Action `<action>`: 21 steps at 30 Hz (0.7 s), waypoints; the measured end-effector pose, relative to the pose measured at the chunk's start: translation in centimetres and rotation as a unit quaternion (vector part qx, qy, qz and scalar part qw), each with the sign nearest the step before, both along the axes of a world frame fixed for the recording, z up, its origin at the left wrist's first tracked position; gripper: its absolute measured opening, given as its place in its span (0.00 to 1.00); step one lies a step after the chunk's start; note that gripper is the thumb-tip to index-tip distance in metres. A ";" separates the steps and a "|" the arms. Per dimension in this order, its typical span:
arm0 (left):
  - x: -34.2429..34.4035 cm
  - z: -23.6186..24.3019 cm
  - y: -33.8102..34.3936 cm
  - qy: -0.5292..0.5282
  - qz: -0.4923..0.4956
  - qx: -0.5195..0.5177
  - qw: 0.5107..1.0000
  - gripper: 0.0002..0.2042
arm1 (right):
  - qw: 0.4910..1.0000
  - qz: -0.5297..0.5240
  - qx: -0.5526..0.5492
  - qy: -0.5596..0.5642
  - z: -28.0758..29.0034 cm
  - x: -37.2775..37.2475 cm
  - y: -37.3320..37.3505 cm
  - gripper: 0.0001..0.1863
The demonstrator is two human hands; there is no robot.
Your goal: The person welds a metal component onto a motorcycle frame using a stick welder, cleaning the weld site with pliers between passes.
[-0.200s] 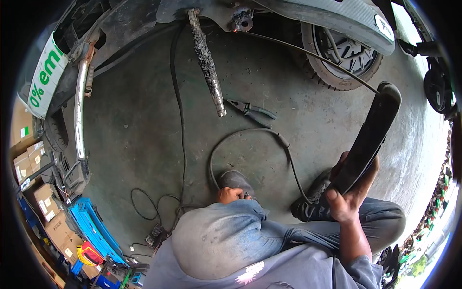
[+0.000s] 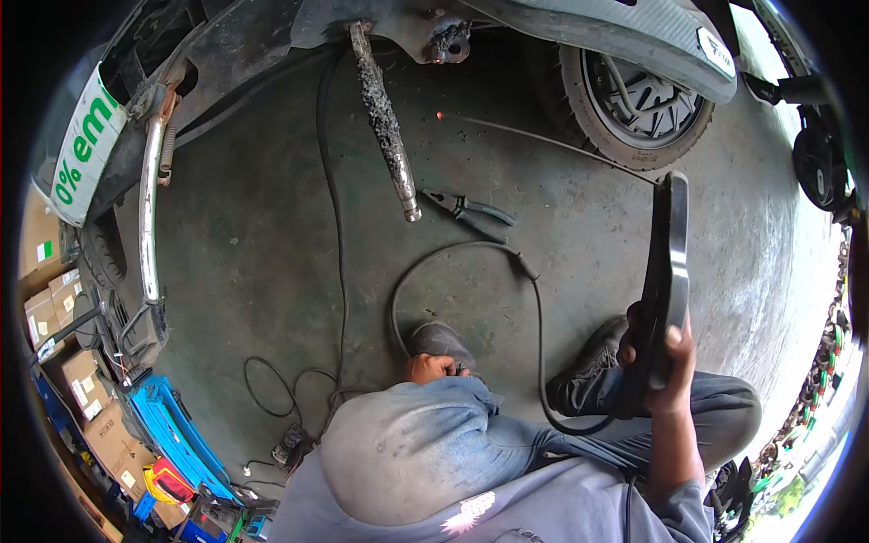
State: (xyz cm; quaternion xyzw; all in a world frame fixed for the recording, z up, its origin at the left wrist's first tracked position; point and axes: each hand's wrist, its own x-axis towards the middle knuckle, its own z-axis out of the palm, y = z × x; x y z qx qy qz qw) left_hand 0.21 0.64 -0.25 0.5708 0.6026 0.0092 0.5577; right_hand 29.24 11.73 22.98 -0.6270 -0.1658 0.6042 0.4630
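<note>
Rod holder (image 2: 670, 244) filled the right hand (image 2: 677, 376), frame right. Whether the left hand (image 2: 433, 367), lower centre, held anything was unclear.

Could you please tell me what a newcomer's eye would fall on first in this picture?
Probably the glowing tip of the rod in the black holder, gripped by the right hand at right. Next, the crusted bar jutting down from the vehicle at the top, with pliers on the floor near its lower end.
</note>
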 end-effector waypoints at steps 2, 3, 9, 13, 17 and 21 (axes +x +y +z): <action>0.0 0.5 0.0 0.001 -0.001 -0.002 1.000 0.18 | 0.983 0.037 0.077 -0.165 -1.3 0.1 -1.6 0.53; 0.2 0.6 -0.1 0.001 -0.001 -0.002 1.000 0.18 | 0.975 0.016 0.121 -0.184 -1.6 0.0 -2.2 0.57; 0.3 0.8 -0.5 0.007 0.013 0.009 1.000 0.18 | 0.955 0.035 0.179 -0.236 -0.6 -1.4 -0.1 0.60; 0.7 0.8 -0.3 0.015 0.025 0.009 1.000 0.18 | 0.955 0.026 0.185 -0.231 -0.7 -2.1 0.9 0.60; 0.5 0.7 -0.4 0.006 0.026 0.013 1.000 0.18 | 0.949 0.042 0.198 -0.243 -1.2 -2.2 1.0 0.60; 0.5 0.7 -0.4 0.004 0.018 0.008 1.000 0.18 | 0.954 0.045 0.187 -0.230 -0.8 -2.6 0.8 0.59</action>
